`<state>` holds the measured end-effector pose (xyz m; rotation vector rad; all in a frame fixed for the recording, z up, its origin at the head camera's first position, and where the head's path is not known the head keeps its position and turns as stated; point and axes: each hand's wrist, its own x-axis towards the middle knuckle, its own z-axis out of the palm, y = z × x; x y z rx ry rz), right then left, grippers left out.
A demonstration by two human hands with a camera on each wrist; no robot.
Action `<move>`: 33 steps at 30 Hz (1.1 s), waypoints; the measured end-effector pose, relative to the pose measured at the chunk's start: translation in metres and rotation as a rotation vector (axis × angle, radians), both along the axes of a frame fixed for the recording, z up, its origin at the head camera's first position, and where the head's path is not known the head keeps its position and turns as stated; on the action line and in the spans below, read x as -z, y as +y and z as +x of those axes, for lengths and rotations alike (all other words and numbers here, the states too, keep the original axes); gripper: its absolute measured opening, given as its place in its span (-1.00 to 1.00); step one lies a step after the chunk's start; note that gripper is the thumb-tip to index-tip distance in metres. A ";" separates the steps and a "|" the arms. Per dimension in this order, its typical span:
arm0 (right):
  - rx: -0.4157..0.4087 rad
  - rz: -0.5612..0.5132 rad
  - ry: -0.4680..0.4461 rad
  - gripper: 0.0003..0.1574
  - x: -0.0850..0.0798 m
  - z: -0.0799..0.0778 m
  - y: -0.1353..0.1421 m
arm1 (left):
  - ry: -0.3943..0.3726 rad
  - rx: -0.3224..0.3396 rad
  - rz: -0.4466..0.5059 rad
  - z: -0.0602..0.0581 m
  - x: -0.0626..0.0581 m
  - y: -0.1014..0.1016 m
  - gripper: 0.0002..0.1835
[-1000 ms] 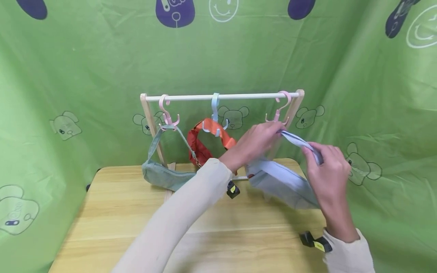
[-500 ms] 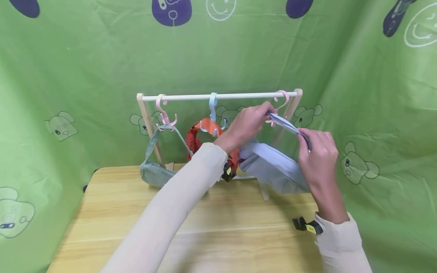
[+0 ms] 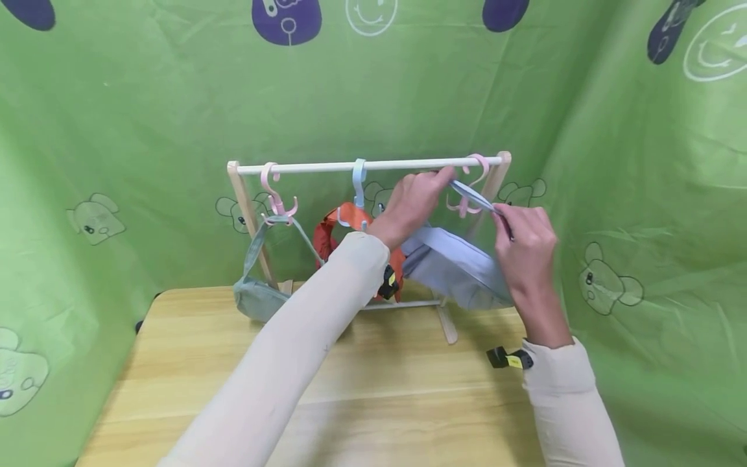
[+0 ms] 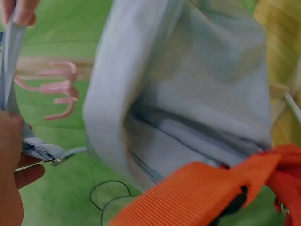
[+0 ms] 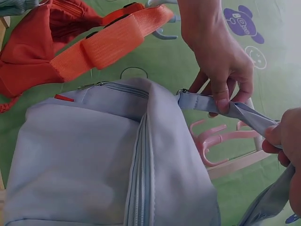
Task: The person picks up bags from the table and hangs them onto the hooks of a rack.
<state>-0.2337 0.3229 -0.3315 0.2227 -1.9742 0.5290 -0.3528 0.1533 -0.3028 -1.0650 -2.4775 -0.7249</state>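
A light blue zippered bag [image 3: 461, 266] hangs in the air by its strap [image 3: 471, 194], right of centre in the head view. My left hand [image 3: 411, 202] pinches the strap near the rack's bar. Further right, my right hand [image 3: 528, 250] grips another part of it, so a short stretch runs between the hands. Just behind this stretch is a pink multi-prong hook [image 3: 463, 206]; in the right wrist view the strap [image 5: 256, 117] passes beside its prongs [image 5: 211, 139], with no visible contact. The bag's body [image 5: 80, 155] fills much of that view.
A rack with a white bar [image 3: 315, 167] stands on the wooden table [image 3: 379, 395]. A green bag [image 3: 259, 299] hangs from the left pink hook [image 3: 279, 207]. An orange-red bag [image 3: 327, 240] hangs from the blue middle hook [image 3: 358, 178], partly behind my left arm.
Both hands have moved up and slightly left, bringing the strap up to the right pink hook. The light blue bag has risen with them. Both grips on the strap continue.
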 end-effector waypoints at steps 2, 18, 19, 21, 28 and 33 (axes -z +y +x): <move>0.001 0.009 0.004 -0.81 0.002 -0.002 0.001 | 0.006 -0.012 -0.035 -0.001 0.003 0.001 -0.67; -0.002 0.054 0.034 -0.82 0.014 -0.018 0.006 | -0.380 -0.074 0.125 -0.015 0.002 0.012 -0.58; -0.004 0.051 0.032 -0.82 0.015 -0.019 0.006 | -0.465 -0.076 0.193 -0.015 0.002 0.012 -0.58; -0.004 0.046 0.025 -0.83 0.016 -0.021 0.006 | -0.586 -0.085 0.291 -0.016 0.003 0.012 -0.58; -0.025 -0.017 0.003 -0.81 0.017 -0.019 0.006 | -0.528 0.008 0.236 -0.015 0.000 0.007 -0.63; -0.031 -0.093 -0.017 -0.80 0.016 -0.017 0.005 | -0.428 0.130 0.159 -0.019 -0.005 0.007 -0.69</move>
